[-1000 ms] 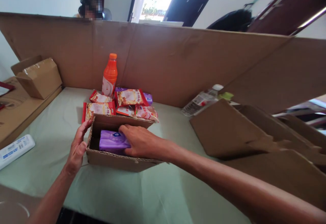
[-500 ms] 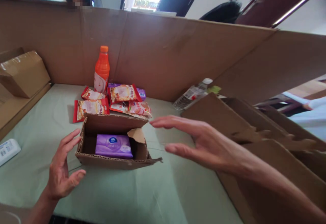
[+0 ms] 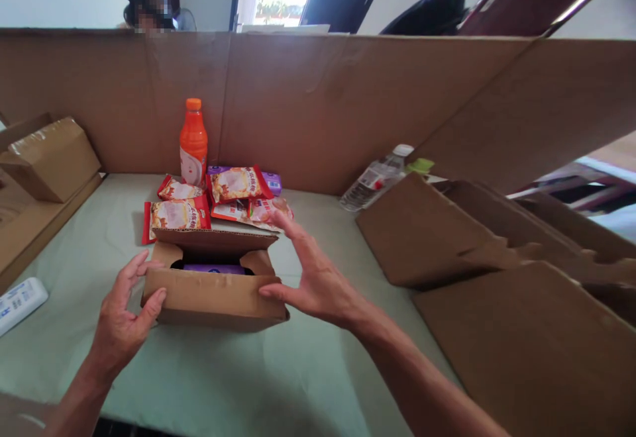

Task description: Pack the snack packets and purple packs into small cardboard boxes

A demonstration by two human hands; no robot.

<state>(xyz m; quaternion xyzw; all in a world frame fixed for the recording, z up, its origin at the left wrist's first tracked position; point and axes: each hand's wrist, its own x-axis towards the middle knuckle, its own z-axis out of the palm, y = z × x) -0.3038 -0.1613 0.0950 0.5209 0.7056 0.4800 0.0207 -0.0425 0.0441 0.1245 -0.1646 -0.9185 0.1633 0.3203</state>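
- Both hands worked at the cardboard box (image 3: 213, 294), which sat on the green table cover (image 3: 298, 371) directly ahead of me.
- My left hand (image 3: 124, 321) cupped the box's front corner at 9 o'clock: thumb on the raised front flap, fingers curled along the left end.
- My right hand (image 3: 311, 278) was spread wide and held nothing; its thumb tip touched the front flap's end at 3 o'clock, and the fingers pointed toward 12 o'clock.
- A purple pack (image 3: 213, 269) lay inside the box, visible only as a strip between the flaps.
- Snack packets (image 3: 176, 214) lay just beyond the box at 12 o'clock, with an orange bottle (image 3: 193, 142) upright behind them at 11 o'clock.
- A clear bottle (image 3: 375, 177) lay on its side at 2 o'clock, against the cardboard wall (image 3: 322, 106).
- Flat cardboard sheets (image 3: 422, 232) were stacked at 3 o'clock, well apart from the box.
- A white device (image 3: 17, 298) rested at 9 o'clock, near the table edge.
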